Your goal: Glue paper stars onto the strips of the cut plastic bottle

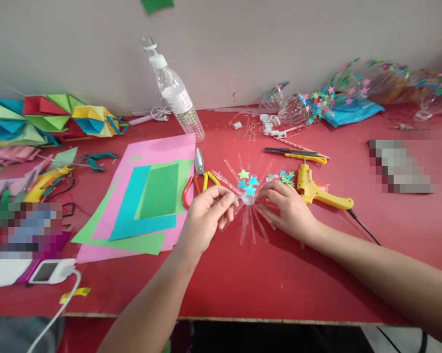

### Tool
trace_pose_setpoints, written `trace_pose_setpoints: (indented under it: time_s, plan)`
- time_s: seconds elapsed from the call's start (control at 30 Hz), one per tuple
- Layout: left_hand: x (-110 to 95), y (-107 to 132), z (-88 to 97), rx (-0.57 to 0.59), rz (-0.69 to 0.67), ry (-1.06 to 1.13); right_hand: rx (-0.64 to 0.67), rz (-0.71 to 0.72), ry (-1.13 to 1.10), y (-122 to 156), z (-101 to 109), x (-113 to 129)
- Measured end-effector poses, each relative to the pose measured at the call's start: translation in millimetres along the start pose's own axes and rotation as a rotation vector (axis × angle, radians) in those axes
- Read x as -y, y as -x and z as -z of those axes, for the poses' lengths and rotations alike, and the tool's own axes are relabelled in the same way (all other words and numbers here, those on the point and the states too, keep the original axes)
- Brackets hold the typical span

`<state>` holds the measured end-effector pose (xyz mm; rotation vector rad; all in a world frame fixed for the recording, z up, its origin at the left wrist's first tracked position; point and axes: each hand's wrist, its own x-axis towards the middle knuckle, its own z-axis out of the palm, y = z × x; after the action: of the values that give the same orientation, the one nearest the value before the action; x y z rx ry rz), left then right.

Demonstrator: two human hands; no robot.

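A clear plastic bottle top cut into splayed strips [249, 198] lies flat on the red table [243, 274], with green and blue paper stars [247, 182] stuck on its strips. My left hand [206, 215] pinches one strip at the left side of the piece, fingers closed. On the right side my right hand [289, 208] rests over the strips and presses the piece near its neck with bent fingers. A small heap of loose paper stars [283, 177] lies just beyond my right hand.
A yellow glue gun [316, 189] with a black cord lies right of the hands. Red-handled snips [197, 179], coloured paper sheets [147, 201], a tilted water bottle [175, 93], a utility knife [298, 154], folded paper shapes [48, 120] and star-covered bottles [338, 95] surround them.
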<state>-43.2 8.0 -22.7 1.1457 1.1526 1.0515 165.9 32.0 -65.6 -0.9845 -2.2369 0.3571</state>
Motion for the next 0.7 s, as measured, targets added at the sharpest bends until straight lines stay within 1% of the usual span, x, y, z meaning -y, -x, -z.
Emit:
trace_pose_setpoints:
  time_s: [0.17, 0.3, 0.5, 0.7]
  plan:
    - [0.3, 0.6, 0.2, -0.001, -0.033, -0.041, -0.011, 0.008, 0.001, 0.1, 0.3, -0.3]
    - [-0.7, -0.3, -0.1, 0.005, -0.022, -0.079, -0.009, 0.004, 0.000, -0.1, 0.2, 0.0]
    - [-2.9, -0.2, -1.0, 0.011, 0.042, -0.027, -0.012, 0.003, -0.008, 0.1, -0.1, -0.3]
    - [-4.5, 0.9, -1.8, 0.016, 0.027, 0.003, -0.004, 0.001, -0.020, -0.1, 0.2, -0.3]
